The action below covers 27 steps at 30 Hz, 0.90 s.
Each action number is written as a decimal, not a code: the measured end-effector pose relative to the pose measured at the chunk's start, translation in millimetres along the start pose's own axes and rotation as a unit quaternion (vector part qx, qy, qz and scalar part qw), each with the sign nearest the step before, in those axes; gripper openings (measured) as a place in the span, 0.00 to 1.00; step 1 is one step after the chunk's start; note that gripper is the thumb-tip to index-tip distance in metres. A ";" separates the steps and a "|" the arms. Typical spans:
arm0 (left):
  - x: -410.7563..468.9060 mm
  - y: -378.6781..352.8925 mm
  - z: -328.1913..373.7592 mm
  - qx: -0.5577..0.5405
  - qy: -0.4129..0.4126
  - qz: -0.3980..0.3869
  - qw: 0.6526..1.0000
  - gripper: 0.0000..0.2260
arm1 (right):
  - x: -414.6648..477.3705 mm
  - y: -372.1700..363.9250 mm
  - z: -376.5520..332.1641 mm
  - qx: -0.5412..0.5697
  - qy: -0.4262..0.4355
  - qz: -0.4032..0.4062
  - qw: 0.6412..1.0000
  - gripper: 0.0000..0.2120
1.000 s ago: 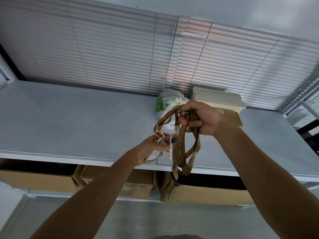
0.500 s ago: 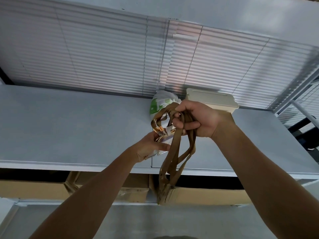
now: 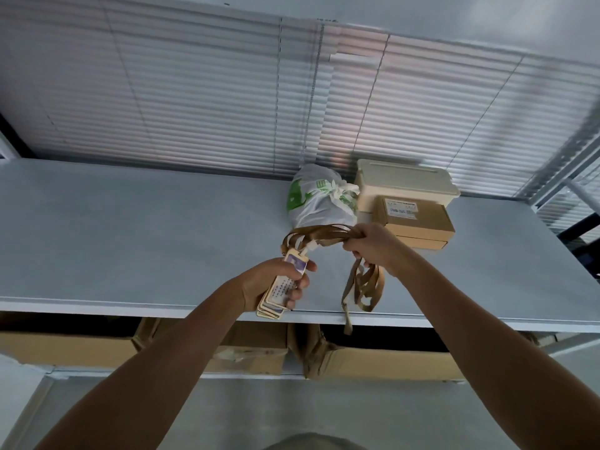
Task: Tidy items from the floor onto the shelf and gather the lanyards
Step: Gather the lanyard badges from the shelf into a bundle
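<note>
Both hands are over the front of the grey shelf (image 3: 130, 241). My left hand (image 3: 276, 282) grips a stack of badge cards (image 3: 279, 292) that hang from brown lanyards (image 3: 318, 237). My right hand (image 3: 373, 246) is closed around the bunched lanyard straps; their loose loops dangle below my fist past the shelf's front edge. The straps run taut between the two hands. Behind them on the shelf sit a knotted white and green plastic bag (image 3: 316, 201), a cream plastic box (image 3: 402, 183) and a small cardboard box (image 3: 417, 222).
Closed window blinds (image 3: 227, 92) hang behind the shelf. Cardboard boxes (image 3: 373, 362) fill the level below, under the front edge. A metal rack frame (image 3: 571, 186) stands at the right.
My right hand has lowered and pulled right, stretching the straps out flat. My left hand has shifted its grip down onto the card stack. The view now shows the small cardboard box.
</note>
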<state>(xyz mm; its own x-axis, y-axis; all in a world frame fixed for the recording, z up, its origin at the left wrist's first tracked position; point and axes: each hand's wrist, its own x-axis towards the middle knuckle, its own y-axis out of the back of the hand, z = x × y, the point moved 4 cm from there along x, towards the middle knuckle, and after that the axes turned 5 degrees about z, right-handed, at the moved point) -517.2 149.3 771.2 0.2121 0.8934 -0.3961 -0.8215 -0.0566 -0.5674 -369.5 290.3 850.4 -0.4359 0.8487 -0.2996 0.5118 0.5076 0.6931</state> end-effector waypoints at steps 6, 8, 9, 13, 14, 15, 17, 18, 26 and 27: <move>-8.2 0.9 -5.7 -0.033 0.056 -0.020 0.998 0.14 | 1.0 -21.5 2.3 -0.072 0.062 -0.017 0.995 0.28; -9.6 0.5 -7.6 -0.027 0.064 -0.020 0.997 0.14 | -5.2 -25.5 -10.9 -0.048 0.182 0.045 0.981 0.25; -10.0 0.3 -8.8 -0.017 0.068 -0.016 0.997 0.16 | -9.5 -28.1 -17.4 -0.022 0.243 0.065 0.968 0.20; -10.8 0.2 -11.7 -0.006 0.078 -0.015 0.997 0.18 | -18.1 -49.1 -28.0 -0.006 0.322 0.036 0.946 0.07; -10.7 1.6 -11.7 -0.006 0.079 -0.013 0.997 0.19 | -18.8 -54.9 -27.9 -0.021 0.320 0.029 0.947 0.06; -10.7 3.6 -11.5 -0.005 0.081 -0.009 0.997 0.19 | -19.9 -60.1 -27.4 -0.027 0.318 0.022 0.948 0.05; -11.3 7.2 -12.4 -0.003 0.093 -0.005 0.996 0.18 | -23.6 -67.9 -26.7 -0.012 0.320 0.013 0.947 0.04; -11.7 8.8 -14.0 -0.002 0.101 -0.004 0.995 0.17 | -25.6 -70.3 -27.0 -0.005 0.322 0.008 0.947 0.04; -21.4 10.7 -19.3 0.049 0.171 -0.028 0.984 0.19 | -24.0 -68.8 -28.6 -0.038 0.322 -0.145 0.935 0.26; -25.7 9.1 -16.5 0.088 0.181 -0.045 0.979 0.18 | -24.0 -73.8 -28.7 -0.077 0.331 -0.187 0.922 0.30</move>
<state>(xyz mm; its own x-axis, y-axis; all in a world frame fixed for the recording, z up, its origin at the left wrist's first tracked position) -521.4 118.5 764.3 0.4350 0.6733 -0.5979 -0.8625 0.1209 -0.4914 -418.1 228.2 825.2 -0.9430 0.3153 -0.1062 0.1445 0.6756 0.7230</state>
